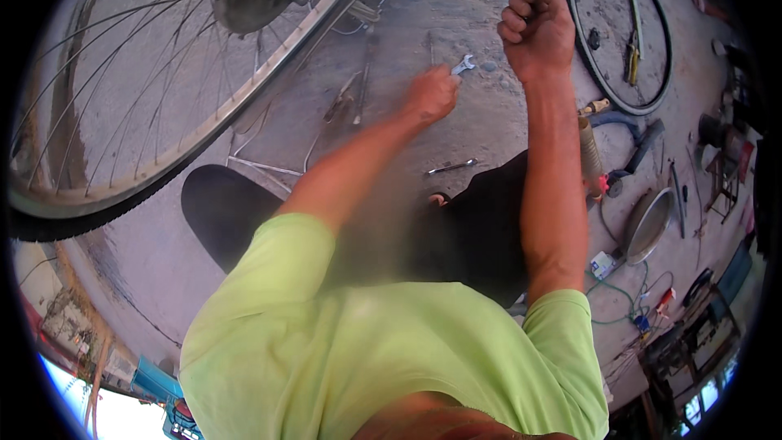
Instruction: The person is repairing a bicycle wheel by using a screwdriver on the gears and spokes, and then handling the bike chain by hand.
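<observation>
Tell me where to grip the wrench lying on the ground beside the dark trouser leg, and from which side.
Grip the loose wrench across the middle of its slim shaft, probably from above and the far side. It lies roughly crosswise, and the dark trouser leg crowds its near side. The left hand holds another wrench.

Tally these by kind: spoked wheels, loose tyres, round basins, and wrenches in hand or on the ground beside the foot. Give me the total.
Spoked wheel: 1
Loose tyre: 1
Round basin: 1
Wrenches: 2, one in the left hand, its open end showing; one on the ground
Total: 5
</observation>
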A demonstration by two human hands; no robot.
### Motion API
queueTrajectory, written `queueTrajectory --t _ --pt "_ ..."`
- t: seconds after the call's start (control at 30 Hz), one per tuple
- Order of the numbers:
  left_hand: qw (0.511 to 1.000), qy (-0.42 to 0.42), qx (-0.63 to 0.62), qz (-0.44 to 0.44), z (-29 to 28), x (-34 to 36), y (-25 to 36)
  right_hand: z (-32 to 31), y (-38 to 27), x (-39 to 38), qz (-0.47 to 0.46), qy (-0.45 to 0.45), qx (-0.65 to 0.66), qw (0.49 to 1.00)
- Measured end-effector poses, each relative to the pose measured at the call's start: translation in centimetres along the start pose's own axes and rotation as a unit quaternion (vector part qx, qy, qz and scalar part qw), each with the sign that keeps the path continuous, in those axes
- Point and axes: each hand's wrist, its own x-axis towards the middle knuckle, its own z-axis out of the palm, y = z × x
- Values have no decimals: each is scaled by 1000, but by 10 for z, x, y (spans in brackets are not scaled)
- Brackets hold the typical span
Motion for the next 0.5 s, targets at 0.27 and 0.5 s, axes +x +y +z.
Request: queueTrajectory --t 0.27,0.5 --pt "975 -39 167 140 20 24 -9 23 6 -14 3 -35 -7 999" --pt "970 -104 177 134 13 32 -3 29 14 -17 13 -58 -22 998"
